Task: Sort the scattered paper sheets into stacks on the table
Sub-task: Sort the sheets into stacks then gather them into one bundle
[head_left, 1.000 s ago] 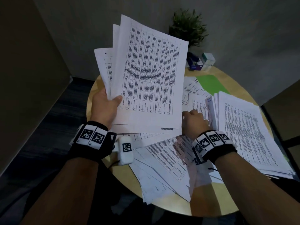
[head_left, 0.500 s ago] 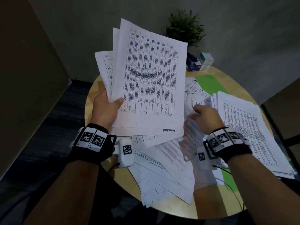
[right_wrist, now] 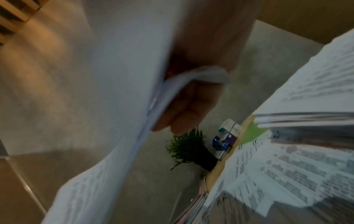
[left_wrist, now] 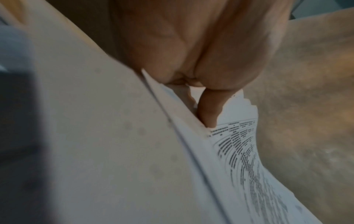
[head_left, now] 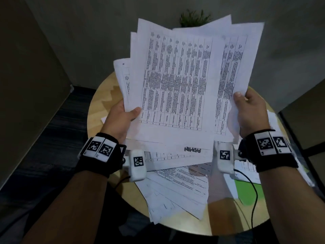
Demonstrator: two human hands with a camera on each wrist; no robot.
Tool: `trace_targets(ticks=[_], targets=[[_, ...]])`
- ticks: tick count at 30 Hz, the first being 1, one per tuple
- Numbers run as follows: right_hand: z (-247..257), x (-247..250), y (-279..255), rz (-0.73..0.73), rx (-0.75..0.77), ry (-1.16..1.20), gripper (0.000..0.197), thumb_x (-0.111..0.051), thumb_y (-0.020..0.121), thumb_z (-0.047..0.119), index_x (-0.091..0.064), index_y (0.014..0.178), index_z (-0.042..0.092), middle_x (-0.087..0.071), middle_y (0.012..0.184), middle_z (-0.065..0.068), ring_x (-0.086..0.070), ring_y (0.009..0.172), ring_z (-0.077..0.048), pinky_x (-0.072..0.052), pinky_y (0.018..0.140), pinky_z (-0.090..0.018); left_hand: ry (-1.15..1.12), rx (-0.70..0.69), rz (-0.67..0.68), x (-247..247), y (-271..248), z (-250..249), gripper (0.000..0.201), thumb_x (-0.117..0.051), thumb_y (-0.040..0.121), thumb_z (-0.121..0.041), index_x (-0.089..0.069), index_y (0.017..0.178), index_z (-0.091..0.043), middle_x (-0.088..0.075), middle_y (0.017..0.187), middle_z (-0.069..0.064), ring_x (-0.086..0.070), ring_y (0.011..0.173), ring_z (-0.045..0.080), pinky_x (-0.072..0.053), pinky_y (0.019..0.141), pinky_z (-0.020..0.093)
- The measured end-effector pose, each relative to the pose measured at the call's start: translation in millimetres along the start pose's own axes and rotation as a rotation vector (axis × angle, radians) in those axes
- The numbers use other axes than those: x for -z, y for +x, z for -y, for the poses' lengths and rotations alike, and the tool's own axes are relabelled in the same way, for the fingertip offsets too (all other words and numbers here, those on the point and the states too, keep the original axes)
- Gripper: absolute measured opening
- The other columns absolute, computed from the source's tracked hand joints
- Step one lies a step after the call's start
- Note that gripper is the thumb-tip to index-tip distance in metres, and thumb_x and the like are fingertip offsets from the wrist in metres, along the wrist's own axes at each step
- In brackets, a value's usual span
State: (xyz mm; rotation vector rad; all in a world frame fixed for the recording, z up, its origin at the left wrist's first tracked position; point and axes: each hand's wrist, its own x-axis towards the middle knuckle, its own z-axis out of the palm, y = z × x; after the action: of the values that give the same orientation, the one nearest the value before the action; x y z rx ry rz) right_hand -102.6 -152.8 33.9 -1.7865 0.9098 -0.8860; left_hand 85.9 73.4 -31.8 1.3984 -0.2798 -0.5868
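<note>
My left hand grips a fanned bundle of printed sheets above the round wooden table, thumb on the top page. My right hand pinches a few more printed sheets held up just behind the bundle's right edge. In the left wrist view a finger presses into the bundle. The right wrist view shows fingers curled behind the blurred sheets. More loose sheets lie scattered on the table under my hands.
A tall stack of sheets stands on the table's right side, over a green sheet. A potted plant and small boxes sit at the far edge by the wall. A black cable hangs from my right wrist.
My right hand has picked sheets off the table and lifted them up beside the bundle. The left hand kept its hold and raised the bundle slightly toward the camera.
</note>
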Motion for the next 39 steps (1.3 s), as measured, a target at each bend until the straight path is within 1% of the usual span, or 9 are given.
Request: trace_targets(ticks=[4,8,12,16,20,25,28,36,39], targets=[[7,-16,-12,0.11,-0.056,0.205,0.02,-0.044,0.1,0.008,-0.06,0.11,0.004,-0.067,0.085,0.002,-0.063,0.068,0.008,-0.048,0.066,-0.008,0.02,0.031,0.07,-5,-1,1,0.036,-0.051,0.095,0.001,-0.057,0.125,-0.016,-0.071,0.111,-0.007,-0.065,0.107,0.011,-0.048,0.096,0.031],[4,-31,-10,0.244,-0.205,0.459,0.022,-0.045,0.099,0.016,-0.063,0.107,0.009,-0.072,0.104,-0.007,-0.064,0.107,-0.027,-0.048,0.1,-0.043,0.036,0.049,0.11,-1,-4,-1,0.039,-0.051,0.095,0.001,-0.055,0.13,-0.015,-0.067,0.121,0.0,-0.062,0.114,0.018,-0.047,0.101,0.038],[3,-39,-4,0.404,-0.24,0.438,0.027,-0.036,0.102,0.012,-0.062,0.103,0.011,-0.073,0.095,-0.003,-0.068,0.091,-0.019,-0.054,0.089,-0.034,0.046,0.033,0.077,3,-8,-2,0.041,-0.048,0.094,0.008,-0.06,0.111,-0.027,-0.072,0.102,-0.013,-0.067,0.097,0.006,-0.052,0.083,0.027],[-2,-40,-3,0.443,-0.277,0.161,0.023,-0.043,0.101,0.022,-0.06,0.088,0.013,-0.065,0.079,-0.011,-0.06,0.059,-0.023,-0.048,0.058,-0.03,0.219,-0.098,-0.145,10,-8,-6,0.046,-0.05,0.091,0.007,-0.056,0.128,-0.02,-0.065,0.109,-0.008,-0.062,0.098,0.009,-0.049,0.082,0.023],[-28,-38,-2,0.513,-0.263,-0.22,0.01,-0.062,0.091,0.019,-0.063,0.096,0.01,-0.069,0.096,-0.013,-0.064,0.077,-0.026,-0.048,0.069,-0.032,0.297,-0.158,-0.344,26,1,-2,0.05,-0.049,0.091,0.003,-0.052,0.136,-0.02,-0.061,0.117,-0.006,-0.059,0.103,0.012,-0.047,0.077,0.015],[-50,-51,-13,0.664,-0.147,-0.877,0.057,-0.073,0.081,0.032,-0.052,0.132,0.017,-0.055,0.13,-0.003,-0.053,0.112,-0.022,-0.039,0.086,-0.025,0.273,-0.153,-0.397,31,5,0,0.051,-0.048,0.092,0.004,-0.051,0.137,-0.02,-0.061,0.117,-0.007,-0.058,0.103,0.009,-0.045,0.081,0.016],[-63,-62,-18,0.682,-0.107,-1.019,0.073,-0.08,0.071,0.038,-0.047,0.135,0.026,-0.048,0.13,-0.005,-0.045,0.121,-0.028,-0.042,0.099,-0.043,0.274,-0.151,-0.395,31,5,1,0.052,-0.049,0.091,0.005,-0.053,0.136,-0.021,-0.061,0.116,-0.008,-0.058,0.101,0.007,-0.045,0.078,0.013],[-58,-60,-21,0.488,0.09,-1.071,0.014,-0.058,0.091,0.017,-0.056,0.104,0.022,-0.06,0.092,-0.003,-0.049,0.1,-0.027,-0.031,0.092,-0.04,0.244,-0.147,-0.373,28,7,1,0.054,-0.05,0.09,0.007,-0.051,0.137,-0.02,-0.061,0.118,-0.009,-0.058,0.093,-0.003,-0.045,0.068,0.003],[-55,-51,-20,0.519,0.015,-0.948,0.004,-0.055,0.092,0.015,-0.057,0.091,0.018,-0.059,0.08,-0.007,-0.054,0.077,-0.026,-0.042,0.067,-0.029,0.237,-0.148,-0.349,26,5,0,0.054,-0.05,0.09,0.006,-0.05,0.138,-0.02,-0.062,0.12,-0.007,-0.06,0.097,-0.001,-0.049,0.076,0.007]])
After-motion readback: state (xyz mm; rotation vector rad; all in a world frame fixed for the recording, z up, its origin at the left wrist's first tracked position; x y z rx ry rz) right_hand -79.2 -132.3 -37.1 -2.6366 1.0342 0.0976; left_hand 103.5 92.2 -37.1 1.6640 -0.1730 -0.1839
